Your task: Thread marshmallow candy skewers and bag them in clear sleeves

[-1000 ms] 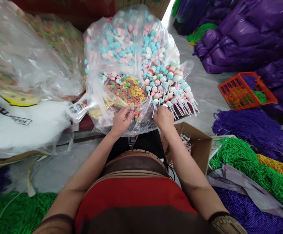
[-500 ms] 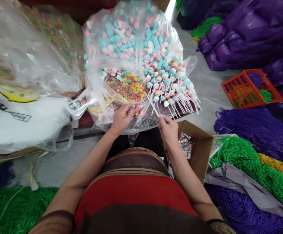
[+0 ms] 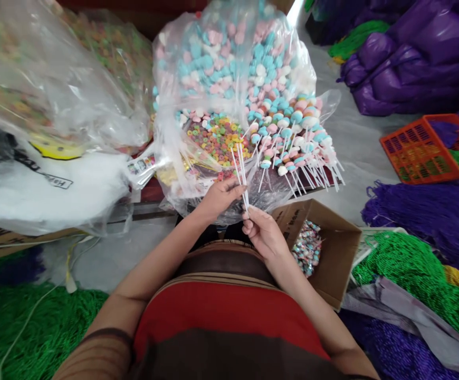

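Several thin white sticks (image 3: 242,170) stand up in front of me, bare along the length I can see. My right hand (image 3: 264,230) pinches them near their lower ends. Against their middle, the fingers of my left hand (image 3: 223,198) are closed round them too. Just beyond the sticks lies a heap of small coloured ring candies (image 3: 213,138). To its right is a pile of candy skewers (image 3: 288,138), pink, blue and white pieces on white sticks. A big clear bag (image 3: 237,47) of similar pastel candies rises behind.
An open cardboard box (image 3: 334,253) with wrapped candies (image 3: 307,248) is beside my right forearm. Clear bags (image 3: 75,79) of ring candies and a white printed bag (image 3: 51,190) are at left. An orange basket (image 3: 415,153), purple sacks (image 3: 415,58) and green cords (image 3: 395,258) lie to the right.
My hands have come together, the left closing on the sticks. The sticks in my right hand have moved away from the skewer pile and now stand upright. The view has shifted left.
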